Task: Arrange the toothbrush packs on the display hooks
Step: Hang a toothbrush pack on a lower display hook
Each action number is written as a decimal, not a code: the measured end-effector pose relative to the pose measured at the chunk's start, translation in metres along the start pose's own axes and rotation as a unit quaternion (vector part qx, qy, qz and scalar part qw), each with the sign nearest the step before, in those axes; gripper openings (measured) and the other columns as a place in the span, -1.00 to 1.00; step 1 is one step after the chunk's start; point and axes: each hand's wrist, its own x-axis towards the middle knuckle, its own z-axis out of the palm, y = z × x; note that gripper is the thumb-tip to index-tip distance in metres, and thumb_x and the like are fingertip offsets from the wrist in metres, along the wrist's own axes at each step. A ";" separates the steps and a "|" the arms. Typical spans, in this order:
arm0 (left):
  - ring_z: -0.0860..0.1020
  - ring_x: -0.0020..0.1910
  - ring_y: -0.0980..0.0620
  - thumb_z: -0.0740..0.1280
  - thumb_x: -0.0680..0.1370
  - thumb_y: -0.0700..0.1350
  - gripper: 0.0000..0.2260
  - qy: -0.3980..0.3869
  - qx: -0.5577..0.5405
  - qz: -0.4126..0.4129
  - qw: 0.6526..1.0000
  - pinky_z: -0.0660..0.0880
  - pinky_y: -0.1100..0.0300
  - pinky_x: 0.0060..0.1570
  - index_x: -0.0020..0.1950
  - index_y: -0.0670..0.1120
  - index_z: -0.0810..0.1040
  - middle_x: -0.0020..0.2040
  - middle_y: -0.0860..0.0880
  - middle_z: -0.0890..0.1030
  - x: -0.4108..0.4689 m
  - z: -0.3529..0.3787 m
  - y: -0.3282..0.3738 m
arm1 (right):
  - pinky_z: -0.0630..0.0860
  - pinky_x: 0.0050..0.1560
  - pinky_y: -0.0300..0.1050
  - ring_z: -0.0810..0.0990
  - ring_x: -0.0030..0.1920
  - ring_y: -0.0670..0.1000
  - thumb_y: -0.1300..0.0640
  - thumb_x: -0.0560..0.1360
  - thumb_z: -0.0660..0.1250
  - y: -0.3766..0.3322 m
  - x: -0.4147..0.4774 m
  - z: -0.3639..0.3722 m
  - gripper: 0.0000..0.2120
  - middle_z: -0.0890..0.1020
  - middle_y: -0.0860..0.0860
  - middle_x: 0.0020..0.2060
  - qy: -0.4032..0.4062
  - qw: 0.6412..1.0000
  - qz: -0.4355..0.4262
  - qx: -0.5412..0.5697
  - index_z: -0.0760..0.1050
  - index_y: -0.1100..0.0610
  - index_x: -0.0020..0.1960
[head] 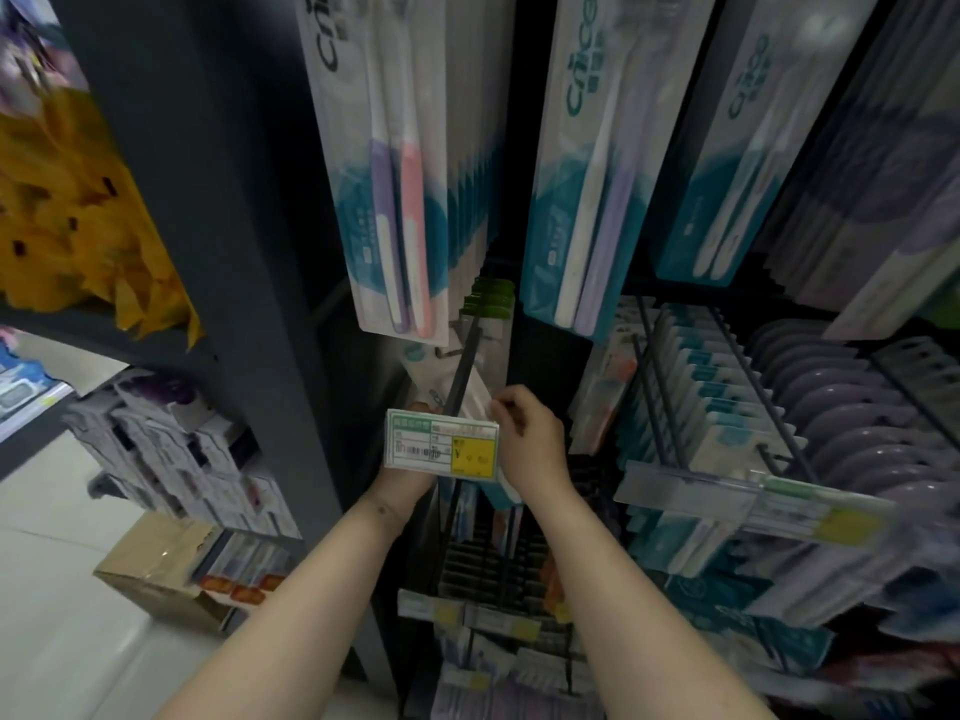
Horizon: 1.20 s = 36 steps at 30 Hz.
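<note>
A white toothbrush pack (475, 394) sits tilted on a dark display hook (465, 366) in the middle column. My right hand (530, 433) pinches the pack's right edge just behind the hook's price tag (441, 445). My left hand (402, 483) is mostly hidden behind that tag, reaching under the hook; what its fingers hold cannot be seen. Rows of teal and white toothbrush packs (395, 163) hang above.
More packs (711, 387) fill the hooks to the right, with purple packs (841, 407) beyond. A dark shelf upright (249, 252) stands at left. A cardboard box (171, 574) with goods lies on the floor at lower left. Lower hooks (498, 563) hold several packs.
</note>
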 end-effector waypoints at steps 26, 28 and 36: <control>0.57 -0.30 0.02 0.24 0.62 -0.18 -0.92 -0.015 -0.004 0.048 0.999 0.56 0.27 -0.32 -0.05 -0.16 0.47 -0.15 -0.10 0.59 -0.095 0.082 -0.023 | 0.55 -0.22 0.06 0.60 -0.29 0.09 -0.02 0.55 0.28 -0.006 -0.118 -0.112 -0.90 0.61 0.08 -0.28 -0.102 0.985 0.112 -0.086 0.48 0.00 -0.06; 0.55 -0.32 -0.01 0.24 0.62 -0.19 -0.90 -0.019 0.005 0.065 0.998 0.55 0.26 -0.34 -0.04 -0.22 0.46 -0.17 -0.10 0.58 -0.098 0.094 -0.020 | 0.56 -0.19 0.04 0.59 -0.29 0.05 0.01 0.55 0.30 -0.006 -0.122 -0.126 -0.91 0.61 0.04 -0.29 -0.085 0.988 0.114 -0.058 0.51 0.01 -0.06; 0.56 -0.41 0.03 0.22 0.63 -0.19 -0.88 -0.031 0.001 0.082 0.996 0.53 0.23 -0.39 0.00 -0.01 0.53 -0.23 -0.01 0.61 -0.113 0.133 -0.013 | 0.40 -0.27 -0.23 0.49 -0.36 -0.12 0.10 0.60 0.26 -0.010 -0.126 -0.175 -0.84 0.55 -0.09 -0.38 -0.062 0.992 0.096 -0.053 0.55 0.01 -0.14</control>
